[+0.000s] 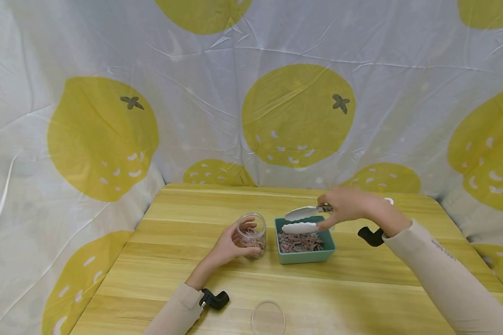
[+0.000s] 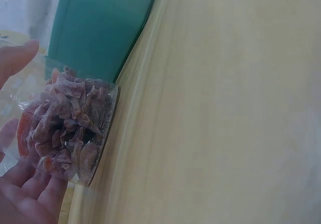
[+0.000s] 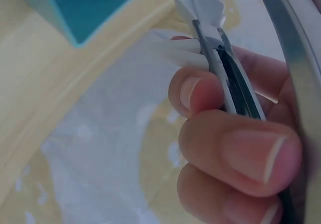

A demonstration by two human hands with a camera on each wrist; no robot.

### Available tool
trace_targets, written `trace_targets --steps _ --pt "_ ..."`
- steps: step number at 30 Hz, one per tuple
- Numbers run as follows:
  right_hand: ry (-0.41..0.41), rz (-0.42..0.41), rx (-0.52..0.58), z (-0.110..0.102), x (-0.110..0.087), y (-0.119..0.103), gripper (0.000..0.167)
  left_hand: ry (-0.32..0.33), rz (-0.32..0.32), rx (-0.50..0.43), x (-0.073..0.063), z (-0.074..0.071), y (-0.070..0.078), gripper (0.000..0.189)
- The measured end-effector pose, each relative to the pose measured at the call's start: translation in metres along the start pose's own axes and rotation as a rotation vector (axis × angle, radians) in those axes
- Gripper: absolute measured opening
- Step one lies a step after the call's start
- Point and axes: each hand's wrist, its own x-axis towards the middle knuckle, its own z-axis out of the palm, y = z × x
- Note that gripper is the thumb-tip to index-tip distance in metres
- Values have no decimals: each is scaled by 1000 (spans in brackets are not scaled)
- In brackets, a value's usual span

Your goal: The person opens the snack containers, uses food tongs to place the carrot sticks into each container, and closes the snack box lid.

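Note:
My left hand grips a clear jar standing on the table, fingers round its far side and thumb in front. Through the jar's wall in the left wrist view show brownish-purple dried strips, filling its lower part. In my right hand is a pair of tongs with pale scalloped tips. Fingers curl round the metal arms in the right wrist view. The tips stand apart above a green rectangular box, and nothing shows between them. More of the same strips lie in the box.
A clear round lid lies near the table's front edge. The wooden table meets a lemon-patterned curtain at the back and sides. Black wrist devices stick out from both sleeves.

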Motion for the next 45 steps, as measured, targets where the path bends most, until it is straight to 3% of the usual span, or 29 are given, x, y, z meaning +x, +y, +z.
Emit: trace_targets --steps 3,10,15,21,45 --pt "-34 17 -8 11 0 3 54 -2 -3 6 1 0 0 84" --pt "-48 55 -146 33 4 6 66 -2 -7 7 1 1 -1 84" --pt "-49 85 -215 42 7 2 64 -2 -16 10 0 1 0 84" --pt "-46 98 -258 47 9 -4 66 -3 -25 17 0 2 2 84" --pt "-39 154 -374 61 21 -12 47 7 -30 32 0 1 3 83"
